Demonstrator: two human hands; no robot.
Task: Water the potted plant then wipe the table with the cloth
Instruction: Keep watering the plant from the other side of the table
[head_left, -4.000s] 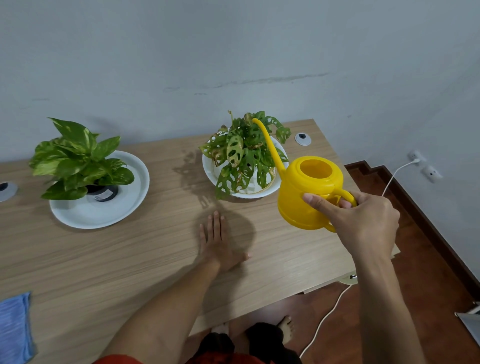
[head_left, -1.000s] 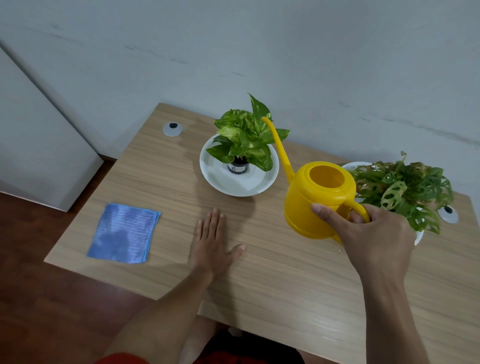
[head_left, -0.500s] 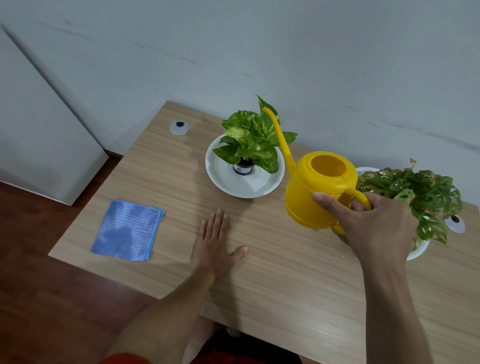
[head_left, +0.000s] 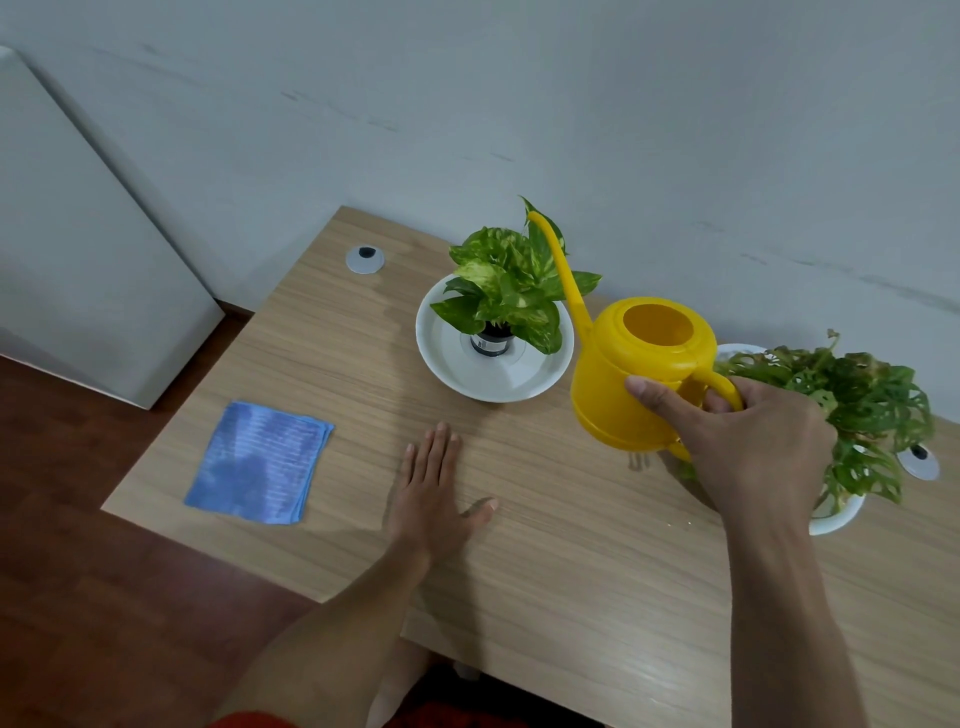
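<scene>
Centrally, the pothos plant (head_left: 511, 283) stands in a small dark pot (head_left: 491, 343) on a white saucer (head_left: 452, 358), toward the far side of the wooden table (head_left: 545, 571). A yellow watering can (head_left: 628, 395) is held above the tabletop just right of the saucer, its long thin spout (head_left: 563, 275) rising leftward so that the tip sits over the leaves. The right hand (head_left: 748, 441) is closed around the can's handle, thumb pressed against the can's side. The left hand (head_left: 436, 499) lies flat and relaxed on the wood, fingers spread, holding nothing, nearer the person than the saucer. A folded blue cloth (head_left: 260, 462) lies near the table's left corner, well apart from both hands. Behind the right hand, a second plant with holed leaves (head_left: 862, 415) sits in a white dish (head_left: 836, 517). Two round white cable grommets show: one (head_left: 365, 259) near the far left corner, another (head_left: 918, 461) by the holed leaves. A pale grey wall rises behind the table, a white panel (head_left: 78, 249) leans at the left, and dark reddish wooden floor (head_left: 93, 597) shows below the table edge.
</scene>
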